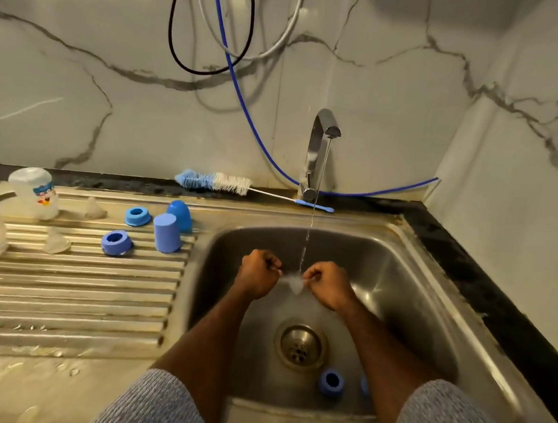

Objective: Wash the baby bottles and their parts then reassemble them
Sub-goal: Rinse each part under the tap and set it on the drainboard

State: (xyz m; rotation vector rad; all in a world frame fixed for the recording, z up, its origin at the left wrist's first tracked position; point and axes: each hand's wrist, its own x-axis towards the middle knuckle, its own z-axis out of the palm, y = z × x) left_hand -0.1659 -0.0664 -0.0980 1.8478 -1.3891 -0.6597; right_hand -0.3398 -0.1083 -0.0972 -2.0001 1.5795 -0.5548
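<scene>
Under the tap (pixel 321 153), my left hand (pixel 259 273) and right hand (pixel 328 283) each pinch an edge of a clear teat (pixel 294 283), stretching it in the thin stream over the sink (pixel 417 294). Nearer me than the tap, a blue ring (pixel 331 383) lies by the drain (pixel 301 344). Left of the tap, two blue caps (pixel 167 233), two more rings (pixel 116 243), two teats (pixel 57 241) and two clear bottles (pixel 36 193) stand on the drainboard (pixel 65 295). A bottle brush (pixel 218 183) lies just left of the tap's base.

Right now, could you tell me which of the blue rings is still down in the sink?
The ring near the drain, close to the sink's front wall. The other two rings sit on the drainboard to the left.
</scene>
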